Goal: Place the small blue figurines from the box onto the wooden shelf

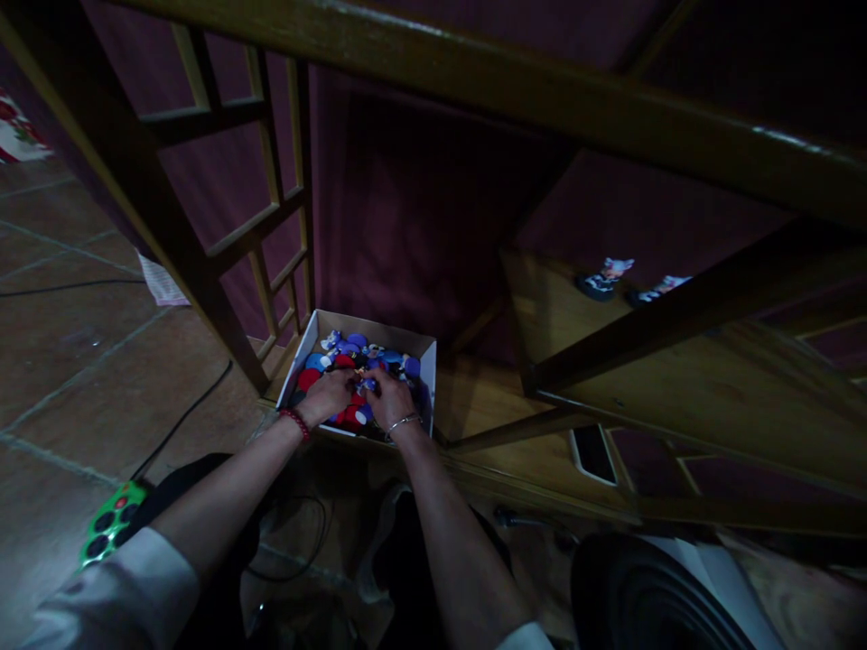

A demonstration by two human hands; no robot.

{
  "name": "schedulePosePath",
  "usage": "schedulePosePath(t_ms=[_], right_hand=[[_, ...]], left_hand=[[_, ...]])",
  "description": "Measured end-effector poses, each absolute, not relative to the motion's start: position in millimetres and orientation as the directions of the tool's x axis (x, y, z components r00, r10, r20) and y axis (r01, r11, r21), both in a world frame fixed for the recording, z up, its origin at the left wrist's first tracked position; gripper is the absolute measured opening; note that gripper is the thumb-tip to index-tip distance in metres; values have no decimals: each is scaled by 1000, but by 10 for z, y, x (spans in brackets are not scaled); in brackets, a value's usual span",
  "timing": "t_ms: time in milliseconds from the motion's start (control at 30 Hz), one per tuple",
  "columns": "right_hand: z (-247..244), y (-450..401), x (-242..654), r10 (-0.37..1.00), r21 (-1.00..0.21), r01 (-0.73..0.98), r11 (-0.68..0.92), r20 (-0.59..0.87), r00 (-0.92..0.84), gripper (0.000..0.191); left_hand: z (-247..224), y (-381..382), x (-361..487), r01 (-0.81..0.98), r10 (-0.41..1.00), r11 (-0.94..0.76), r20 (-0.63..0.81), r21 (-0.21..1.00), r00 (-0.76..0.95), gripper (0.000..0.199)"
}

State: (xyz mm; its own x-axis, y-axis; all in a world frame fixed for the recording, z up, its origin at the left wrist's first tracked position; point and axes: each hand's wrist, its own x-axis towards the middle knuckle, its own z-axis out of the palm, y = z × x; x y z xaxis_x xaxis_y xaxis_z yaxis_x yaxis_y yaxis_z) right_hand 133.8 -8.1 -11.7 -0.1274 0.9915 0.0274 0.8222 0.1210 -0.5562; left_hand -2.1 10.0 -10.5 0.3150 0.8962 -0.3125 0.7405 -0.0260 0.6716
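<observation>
A shallow white cardboard box (428, 370) is filled with several small figurines, coloured blue, purple, red and white, on round bases. Both my hands are inside it, close together. My left hand (330, 395), with a red beaded bracelet at the wrist, has its fingers closed at a small blue-and-white figurine (368, 385). From the other side my right hand (388, 399), wearing a silver bangle, pinches the same figurine. The fingertips are small and dim, so the exact grip is partly hidden. A purple figurine base (357, 340) shows near the back of the box.
The box rests on the bottom board of a wooden shelf unit with lattice sides (261, 217). Two figurines, one of them nearest (601, 279), stand on a higher board (562, 316). A phone-like dark slab (594, 453) lies right. A green controller-like object (112, 522) sits at left.
</observation>
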Motion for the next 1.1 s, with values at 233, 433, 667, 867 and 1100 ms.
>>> schedulePosePath(t_ms=[233,433,667,867,1100], right_hand=[[-75,-80,1304,989,-518,846,126,-6,-150,24],[-105,-65,1241,982,-505,851,142,-33,-184,27],[-151,-28,1223,978,-518,843,149,-47,-201,29],[-156,-28,1217,979,-498,852,161,-32,-203,27],[-150,-10,1190,979,-489,859,154,-42,-200,27]], left_hand=[[-106,141,-57,825,903,-208,-222,525,369,34],[-88,100,-66,852,901,-245,-217,462,376,34],[-55,139,-92,867,893,-233,-257,441,370,30],[-10,135,-230,813,892,-290,-164,505,421,31],[-1,-10,-220,849,896,-333,-144,410,421,25]])
